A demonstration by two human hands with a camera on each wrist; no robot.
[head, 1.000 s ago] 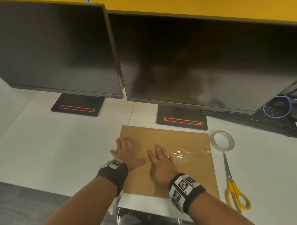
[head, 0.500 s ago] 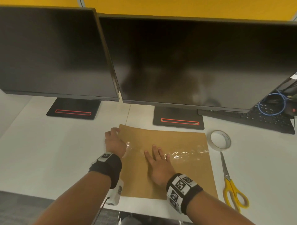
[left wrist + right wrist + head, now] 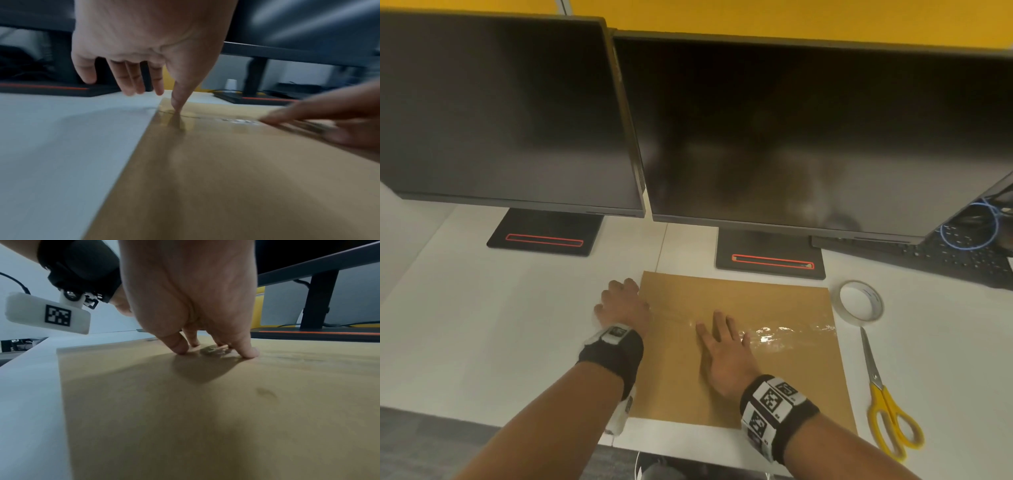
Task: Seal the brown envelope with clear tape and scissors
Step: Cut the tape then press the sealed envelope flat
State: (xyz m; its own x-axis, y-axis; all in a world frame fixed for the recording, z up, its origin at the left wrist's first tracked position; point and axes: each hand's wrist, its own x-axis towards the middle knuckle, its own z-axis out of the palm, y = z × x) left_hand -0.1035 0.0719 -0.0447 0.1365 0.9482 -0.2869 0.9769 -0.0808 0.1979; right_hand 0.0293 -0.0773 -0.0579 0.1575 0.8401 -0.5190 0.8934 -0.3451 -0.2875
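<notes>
Head: I see flat brown paper envelope (image 3: 739, 359) on white desk (image 3: 500, 325), shiny clear tape strip (image 3: 780, 334) across it | Left wrist: my left hand (image 3: 148, 40) thumb presses tape's end, fingers loose | Right wrist: my right hand (image 3: 191, 293) fingertips (image 3: 247, 352) press the tape, holding nothing.

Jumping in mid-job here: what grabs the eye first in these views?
The brown envelope lies flat at the desk's near edge, a shiny strip of clear tape across it. The right hand presses flat on the tape at mid-envelope, while the left hand sits at the envelope's left edge, its thumb pressing down there. To the right of the envelope lie the tape roll and, nearer, the yellow-handled scissors, both untouched.
</notes>
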